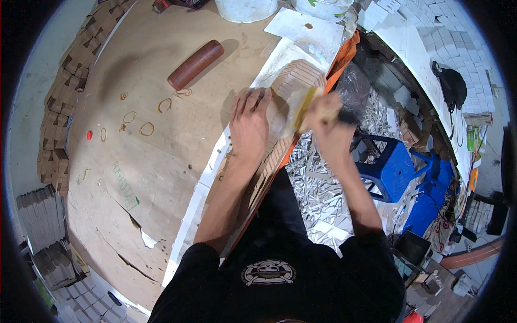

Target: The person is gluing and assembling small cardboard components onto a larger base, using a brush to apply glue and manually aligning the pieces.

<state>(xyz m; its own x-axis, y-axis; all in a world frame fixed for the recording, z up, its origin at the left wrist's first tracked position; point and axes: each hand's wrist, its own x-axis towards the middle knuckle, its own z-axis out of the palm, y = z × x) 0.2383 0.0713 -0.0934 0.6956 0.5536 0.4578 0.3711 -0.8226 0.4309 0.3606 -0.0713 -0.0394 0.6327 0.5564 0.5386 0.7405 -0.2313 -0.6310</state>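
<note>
My right hand [329, 126] is closed around a wide brush, its wooden handle partly hidden in the fingers. The brush [305, 107] has a yellow band and pale bristles, and is smeared by motion. It is over a fanned row of thin brown-and-white card pieces [296, 74] along the table's right edge. My left hand [250, 121] is open, fingers stretched forward, over the left side of this row; whether it presses on the pieces cannot be made out. A dark brown cylinder [195, 64] lies on the table to its upper left.
Several rubber bands [146, 128] and a red cap [89, 135] lie on the brown tabletop [107, 177]. White buckets [246, 8] stand at the far edge. To the right are a blue stool [396, 169] and paper scraps [323, 183] on the floor. Folded card stacks [40, 215] stand left.
</note>
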